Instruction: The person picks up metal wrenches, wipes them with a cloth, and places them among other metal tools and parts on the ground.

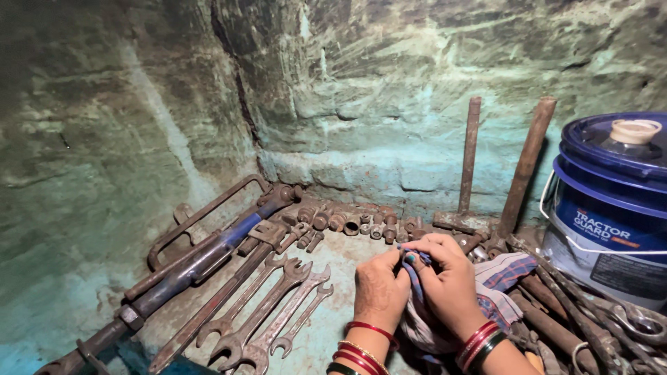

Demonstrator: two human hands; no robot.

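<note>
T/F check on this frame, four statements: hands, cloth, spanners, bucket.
1. Both hands grip the checked cloth. True: the left hand and right hand bunch it between them.
2. The open-ended spanners lie right of the hands. False: they lie to the left.
3. The blue bucket has its lid on. True.
4. The two hammers lie flat on the floor. False: their handles lean against the wall.

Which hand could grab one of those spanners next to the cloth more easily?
Probably the left hand: it lies nearer the spanners. The right hand sits on the far side, and both hands grip the checked cloth.
</note>
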